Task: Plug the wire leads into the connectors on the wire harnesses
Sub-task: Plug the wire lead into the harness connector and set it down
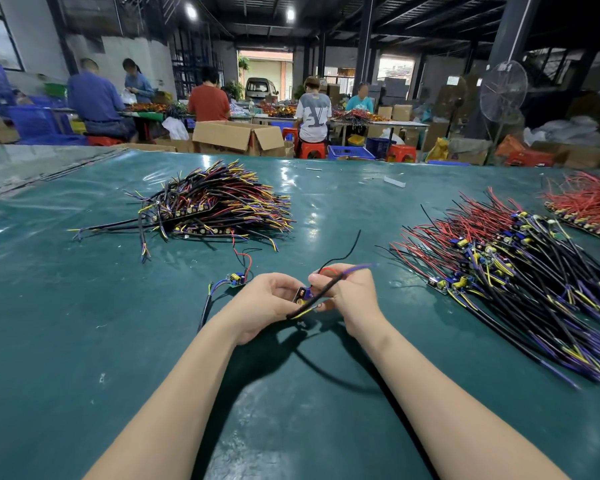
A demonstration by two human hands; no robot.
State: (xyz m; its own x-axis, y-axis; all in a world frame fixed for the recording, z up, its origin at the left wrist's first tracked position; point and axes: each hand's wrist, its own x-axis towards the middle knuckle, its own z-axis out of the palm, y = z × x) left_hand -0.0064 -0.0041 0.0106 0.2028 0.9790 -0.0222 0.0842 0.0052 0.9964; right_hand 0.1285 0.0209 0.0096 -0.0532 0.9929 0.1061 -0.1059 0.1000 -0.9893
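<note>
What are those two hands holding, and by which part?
One small board with wires: the left hand pinches its edge, and the right hand grips its black cable just beside it.

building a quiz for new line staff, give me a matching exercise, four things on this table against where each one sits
Things: 1 red pile; 2 lone board; 3 held board; 4 white scrap.
Places: a between left hand and right hand; b far right edge of mat; c on mat, left of left hand; d far side, right of centre.
Pairs: 1-b, 2-c, 3-a, 4-d.
</note>
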